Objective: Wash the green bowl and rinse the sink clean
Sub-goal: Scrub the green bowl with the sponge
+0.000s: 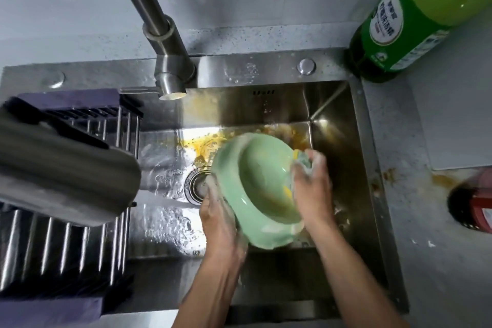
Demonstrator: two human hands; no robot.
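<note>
Left grip [217, 210] clamped on lower-left rim of green bowl [255, 189], soapy. Right grip [310, 181] clamped on sponge [302, 160], pressed against bowl's right rim. Bowl held tilted above sink [338, 120], just right of drain [197, 185], opening facing up and right. Orange residue on sink back wall and floor. Faucet [170, 61] above at rear. Metal pot [61, 168] on rack [66, 247] at left. Green bottle [404, 21] on desk [426, 261], right rear
</note>
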